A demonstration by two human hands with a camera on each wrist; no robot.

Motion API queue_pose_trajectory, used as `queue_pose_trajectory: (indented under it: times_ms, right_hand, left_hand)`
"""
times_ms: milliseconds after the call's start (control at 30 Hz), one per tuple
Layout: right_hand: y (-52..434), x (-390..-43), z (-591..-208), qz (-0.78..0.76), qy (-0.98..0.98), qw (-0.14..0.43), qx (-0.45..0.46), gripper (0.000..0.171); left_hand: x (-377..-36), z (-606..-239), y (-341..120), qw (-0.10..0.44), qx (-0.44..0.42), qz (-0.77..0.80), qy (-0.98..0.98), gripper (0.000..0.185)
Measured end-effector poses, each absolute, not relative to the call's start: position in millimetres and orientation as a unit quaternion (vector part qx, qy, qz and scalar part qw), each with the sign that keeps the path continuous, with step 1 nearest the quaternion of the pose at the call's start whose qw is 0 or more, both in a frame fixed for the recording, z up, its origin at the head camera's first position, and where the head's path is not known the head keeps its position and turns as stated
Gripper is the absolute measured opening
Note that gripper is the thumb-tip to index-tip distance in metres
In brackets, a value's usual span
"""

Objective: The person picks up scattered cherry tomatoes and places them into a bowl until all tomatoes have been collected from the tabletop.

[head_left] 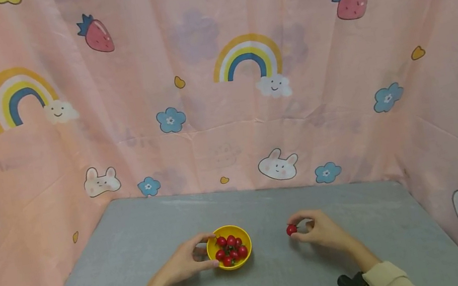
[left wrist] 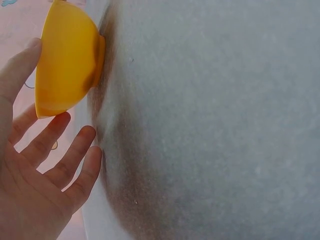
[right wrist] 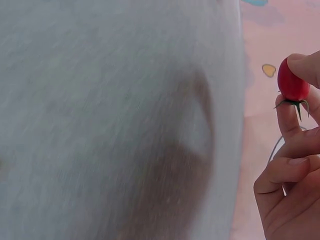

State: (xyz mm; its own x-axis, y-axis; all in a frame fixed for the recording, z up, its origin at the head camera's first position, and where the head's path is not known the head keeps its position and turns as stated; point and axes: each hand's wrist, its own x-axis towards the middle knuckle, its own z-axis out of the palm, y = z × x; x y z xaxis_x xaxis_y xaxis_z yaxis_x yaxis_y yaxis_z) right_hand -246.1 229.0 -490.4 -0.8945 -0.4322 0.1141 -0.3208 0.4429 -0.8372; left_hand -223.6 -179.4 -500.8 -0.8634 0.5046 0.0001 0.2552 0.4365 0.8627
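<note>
A yellow bowl (head_left: 245, 236) stands on the table with several red cherry tomatoes (head_left: 231, 241) in it, some showing green stems. Thumb and index finger of my left hand (head_left: 185, 261) grip the bowl at its left side, by the rim. In the left wrist view the bowl (left wrist: 67, 62) shows its outer wall and foot, while the other fingers spread below it. To the right of the bowl, my right hand (head_left: 322, 233) pinches a single cherry tomato (right wrist: 291, 82) between thumb and fingertips, above the table. Its green calyx and stem stick out at one end.
The grey table (head_left: 276, 283) ends at the back against a pink curtain (head_left: 326, 69) printed with rainbows, rabbits and flowers. The same cloth hangs along the left and right sides. Black devices (head_left: 352, 284) are strapped at both wrists, by the cream sleeves.
</note>
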Motion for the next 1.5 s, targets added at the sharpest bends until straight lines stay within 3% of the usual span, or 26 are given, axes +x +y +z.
queue_pose_trajectory:
  times_ms: [900, 1500]
  right_hand:
    - [166.9, -263.8, -480.1, -0.479, 0.844, 0.036, -0.239, 0.030]
    - [128.5, -266.1, -474.1, -0.500, 0.813, 0.069, -0.291, 0.028]
  left_hand:
    - [-222.7, -500.2, -179.2, 0.129, 0.229, 0.488, 0.832, 0.059]
    - [-221.9, -498.4, -178.2, 0.128, 0.219, 0.479, 0.840, 0.059]
